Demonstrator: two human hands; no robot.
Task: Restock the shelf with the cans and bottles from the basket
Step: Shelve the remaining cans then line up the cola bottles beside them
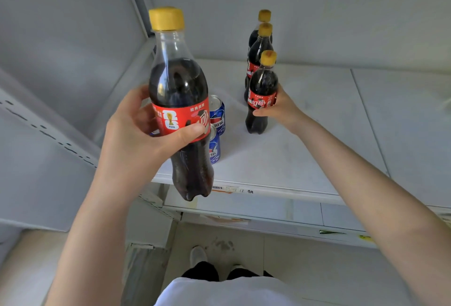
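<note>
Partway done: shelf [305,149] already carries two cola bottles [256,53] in a row and two blue cans [218,114]. Right grip [279,108] is curled round a third bottle [262,86] standing at the row's front. Left grip [136,135] wraps a fourth bottle [180,81], held in the air at the shelf edge, not yet placed. Basket is out of view, so what's left is unknown.

On the shelf [305,140], centre frame, two bottles [258,58] line up behind the front bottle [262,86]; cans [218,116] sit left, partly behind the lifted bottle [179,81] at centre-left.
</note>
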